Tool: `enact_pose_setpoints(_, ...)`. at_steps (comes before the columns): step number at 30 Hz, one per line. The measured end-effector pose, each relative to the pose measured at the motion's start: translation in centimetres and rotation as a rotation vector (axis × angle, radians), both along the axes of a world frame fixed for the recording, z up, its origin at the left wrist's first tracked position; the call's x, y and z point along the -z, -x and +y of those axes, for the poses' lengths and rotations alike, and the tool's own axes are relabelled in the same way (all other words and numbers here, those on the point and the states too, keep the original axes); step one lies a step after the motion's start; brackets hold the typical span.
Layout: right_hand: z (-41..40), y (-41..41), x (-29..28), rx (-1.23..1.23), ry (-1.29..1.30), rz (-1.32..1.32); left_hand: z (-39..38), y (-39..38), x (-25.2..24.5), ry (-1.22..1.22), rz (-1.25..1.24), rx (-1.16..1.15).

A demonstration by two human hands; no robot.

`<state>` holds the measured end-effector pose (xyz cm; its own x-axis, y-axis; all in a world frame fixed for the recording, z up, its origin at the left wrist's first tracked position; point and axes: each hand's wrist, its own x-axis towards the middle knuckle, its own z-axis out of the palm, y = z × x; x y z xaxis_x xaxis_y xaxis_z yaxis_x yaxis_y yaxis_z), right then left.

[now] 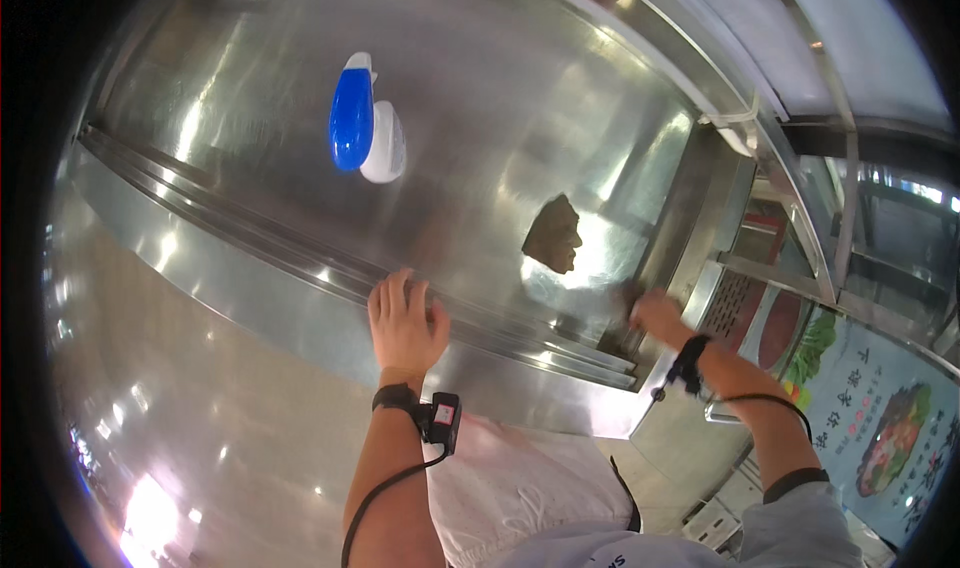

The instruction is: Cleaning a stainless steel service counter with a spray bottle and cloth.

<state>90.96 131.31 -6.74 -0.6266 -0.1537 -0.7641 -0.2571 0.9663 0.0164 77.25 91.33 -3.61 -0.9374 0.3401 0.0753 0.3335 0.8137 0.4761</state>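
Observation:
My left hand (407, 320) rests palm down on the front rail of a stainless steel counter (450, 117), fingers a little apart and holding nothing. At the counter's right end is my right hand (658, 316), blurred, its fingers curled near the side edge. Whether anything is inside it cannot be made out. A flat brown piece (553, 236), perhaps a folded cloth, lies on the steel ahead of and between the hands. Farther off stands a spray bottle (386, 144) with a blue and white trigger head (351, 117), seen from above.
Raised metal rails (300, 268) run along the counter's front edge. A metal and glass frame (787, 185) rises at the right, beside a printed food poster (862, 418). Black straps with cables sit on both wrists; the left carries a small black box (442, 421).

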Motion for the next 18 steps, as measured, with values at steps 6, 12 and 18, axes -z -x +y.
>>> enact_pose_setpoints(6, 0.1, 4.1, 0.4, 0.335, -0.079, 0.301, -0.4, -0.2, 0.2, 0.004, -0.032, -0.006)
enact_pose_setpoints(12, -2.9, -2.1, 1.8, 0.313, 0.103, 0.09, -0.1, 0.0, 0.3, -0.005, -0.002, 0.005)
enact_pose_setpoints(18, 2.7, 5.1, 2.5, 0.711, 0.06, 0.711, -0.3, 0.4, -0.5, 0.028, -0.012, 0.018)
